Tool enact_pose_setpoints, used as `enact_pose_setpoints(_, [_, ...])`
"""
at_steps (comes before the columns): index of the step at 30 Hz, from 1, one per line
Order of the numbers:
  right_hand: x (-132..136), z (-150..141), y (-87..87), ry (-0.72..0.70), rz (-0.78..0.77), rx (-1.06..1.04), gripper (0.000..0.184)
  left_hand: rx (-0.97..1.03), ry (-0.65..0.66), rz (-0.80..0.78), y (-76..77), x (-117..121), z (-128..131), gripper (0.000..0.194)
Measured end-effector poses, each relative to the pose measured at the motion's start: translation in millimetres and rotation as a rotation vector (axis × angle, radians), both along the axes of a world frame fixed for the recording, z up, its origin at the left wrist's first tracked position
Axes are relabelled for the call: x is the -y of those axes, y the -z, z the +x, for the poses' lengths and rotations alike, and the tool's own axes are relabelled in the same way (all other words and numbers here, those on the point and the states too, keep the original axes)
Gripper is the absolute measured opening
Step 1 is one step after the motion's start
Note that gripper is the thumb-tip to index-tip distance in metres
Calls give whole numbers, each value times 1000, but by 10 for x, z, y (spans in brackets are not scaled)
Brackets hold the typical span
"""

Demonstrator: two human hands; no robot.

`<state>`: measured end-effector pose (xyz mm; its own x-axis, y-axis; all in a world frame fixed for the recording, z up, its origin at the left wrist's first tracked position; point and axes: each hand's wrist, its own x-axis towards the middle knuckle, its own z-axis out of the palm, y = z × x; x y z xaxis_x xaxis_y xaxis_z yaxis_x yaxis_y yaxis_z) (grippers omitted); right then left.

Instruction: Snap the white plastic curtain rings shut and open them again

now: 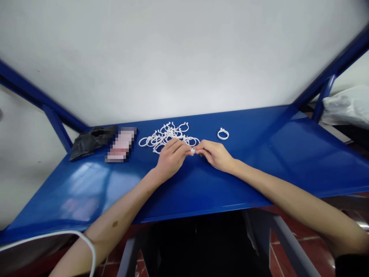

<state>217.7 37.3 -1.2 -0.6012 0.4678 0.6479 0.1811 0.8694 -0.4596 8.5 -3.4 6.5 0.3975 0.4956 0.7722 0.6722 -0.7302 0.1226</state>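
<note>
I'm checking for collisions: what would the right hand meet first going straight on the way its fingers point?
The right hand would first meet the small white piece at its own fingertips, then probably the left hand just beyond; exact depth is hard to judge.

Your left hand (pixel 172 158) and right hand (pixel 216 155) pinching a small white piece (pixel 193 151), white rings (pixel 170 134) heaped just beyond, one lone ring (pixel 223 138) to your right, blue table (pixel 184 196) beneath

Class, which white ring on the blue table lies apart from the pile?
The lone ring beyond the right hand: no other ring touches it, whereas those in the pile overlap.
</note>
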Motion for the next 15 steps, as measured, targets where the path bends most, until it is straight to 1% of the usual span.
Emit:
enact_pose_setpoints(5, [47, 0, 23, 20, 135, -13, 14, 59, -1, 143, 23, 48, 83, 11])
enact_pose_setpoints(8, [43, 5, 60, 20, 155, 11, 16, 22, 1, 177, 34, 46, 82, 9])
enact_pose_setpoints(11, [-5, 0, 88, 51, 171, 61, 18, -51, -19, 153, 34, 10, 56, 7])
enact_pose_setpoints(13, [-61, -4, 66, 116, 186, 104, 20, -89, -65, 98, 32, -22, 40, 6])
enact_pose_setpoints(15, [-140, 16, 7, 227, 203, 164, 20, -115, -140, 30, 40, -51, 28, 16])
